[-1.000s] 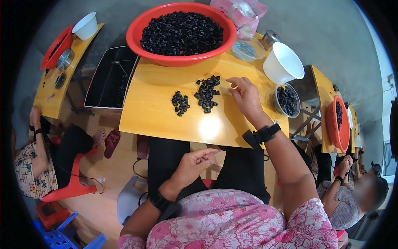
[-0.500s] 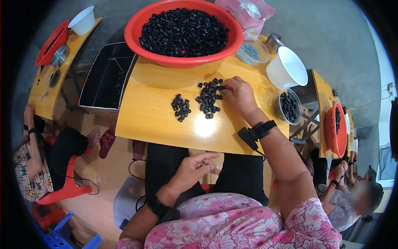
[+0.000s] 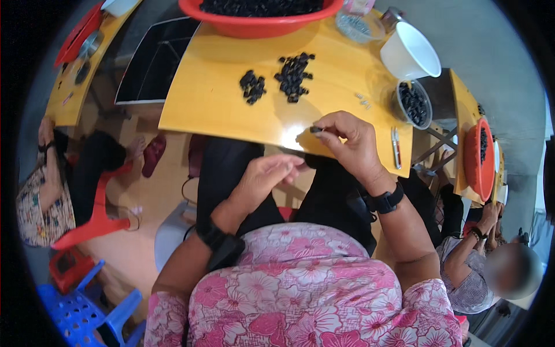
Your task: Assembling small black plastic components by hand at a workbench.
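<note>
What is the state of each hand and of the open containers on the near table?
Left hand: partly open, nothing visible held.
Right hand: pinching a small black part.
Red basin: holding black parts.
Clear bowl: open, holding pale pieces.
White tub: open, no contents visible.
Clear cup: open, holding black parts.

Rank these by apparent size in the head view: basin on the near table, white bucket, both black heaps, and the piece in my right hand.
1. Basin, though cut off at the top
2. White bucket
3. Right heap
4. Left heap
5. Piece in your right hand
</note>
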A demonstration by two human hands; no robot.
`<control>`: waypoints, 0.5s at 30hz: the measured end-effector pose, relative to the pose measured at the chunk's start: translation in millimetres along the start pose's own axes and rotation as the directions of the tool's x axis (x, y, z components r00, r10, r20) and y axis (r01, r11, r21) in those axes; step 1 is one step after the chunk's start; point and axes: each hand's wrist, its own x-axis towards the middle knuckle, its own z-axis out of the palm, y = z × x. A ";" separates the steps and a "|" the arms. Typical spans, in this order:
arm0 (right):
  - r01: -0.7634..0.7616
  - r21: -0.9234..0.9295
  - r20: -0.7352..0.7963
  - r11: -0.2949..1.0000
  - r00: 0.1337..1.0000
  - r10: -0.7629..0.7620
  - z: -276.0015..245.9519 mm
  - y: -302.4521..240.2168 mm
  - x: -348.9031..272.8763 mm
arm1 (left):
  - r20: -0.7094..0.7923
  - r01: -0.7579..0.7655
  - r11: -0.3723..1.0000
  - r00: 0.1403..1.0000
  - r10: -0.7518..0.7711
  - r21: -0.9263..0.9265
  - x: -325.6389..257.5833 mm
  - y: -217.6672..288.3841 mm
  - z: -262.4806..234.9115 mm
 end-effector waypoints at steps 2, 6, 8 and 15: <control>0.149 -0.043 0.047 0.988 0.988 -0.147 11.6 4.0 -12.0 | -0.033 0.022 0.994 0.999 -0.026 -0.103 1.2 -8.3 1.6; 0.230 -0.029 0.093 0.973 0.969 -0.227 29.5 -2.2 -33.2 | 0.034 0.052 0.961 0.998 -0.044 -0.271 2.0 -21.1 0.8; 0.258 0.035 0.105 0.966 0.960 -0.260 34.8 2.2 -38.6 | -0.026 0.018 0.955 0.999 -0.027 -0.295 0.3 -24.0 5.4; -0.113 0.338 0.097 0.934 0.992 0.085 37.8 5.6 -56.8 | -0.032 0.022 0.979 0.999 -0.029 -0.201 -4.7 -21.9 6.6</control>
